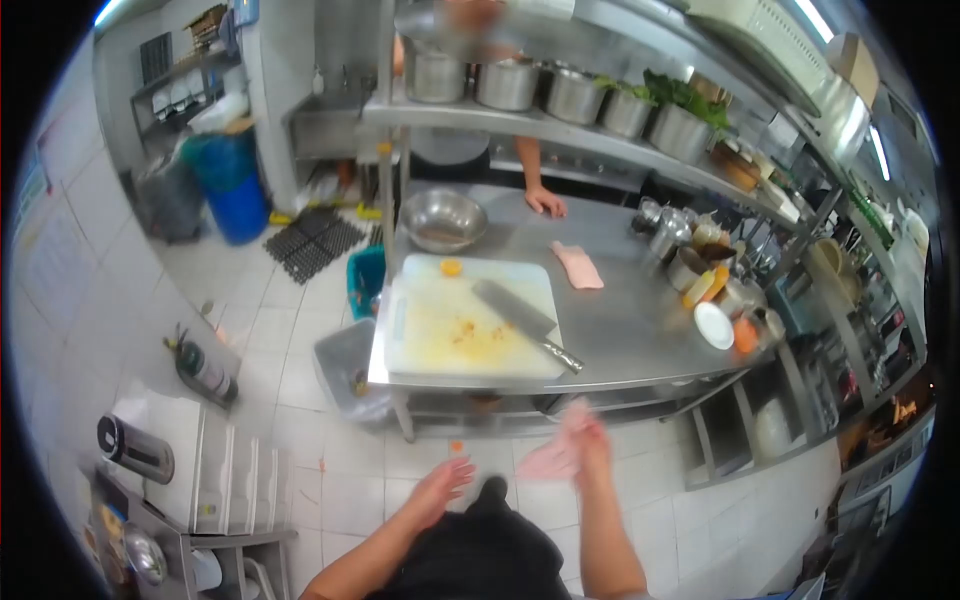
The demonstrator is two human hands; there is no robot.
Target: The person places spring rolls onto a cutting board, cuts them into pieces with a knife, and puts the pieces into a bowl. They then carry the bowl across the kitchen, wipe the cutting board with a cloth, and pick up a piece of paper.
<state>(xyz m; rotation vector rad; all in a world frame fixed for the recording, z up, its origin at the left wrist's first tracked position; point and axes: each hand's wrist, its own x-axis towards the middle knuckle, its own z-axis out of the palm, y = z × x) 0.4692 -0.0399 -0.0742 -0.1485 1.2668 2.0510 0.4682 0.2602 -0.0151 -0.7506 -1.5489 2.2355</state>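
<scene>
My right hand (594,445) grips a pink cloth (552,458), which hangs to the left of it, short of the table's front edge. My left hand (445,487) is held out over the floor with its fingers apart and nothing in it. Beyond both hands, a white cutting board (420,345) lies on the steel table (640,335), stained yellow with small scraps. A cleaver (515,310) rests slantwise across the board, its handle past the right edge. A small orange piece (451,267) sits near the board's far edge. Another folded pink cloth (577,267) lies on the table.
A steel bowl (443,220) stands behind the board. Pots (575,97) line the shelf above; containers and a white dish (713,326) crowd the right. Another person's hand (545,201) rests on the far side. A grey bin (350,370) stands at the table's left.
</scene>
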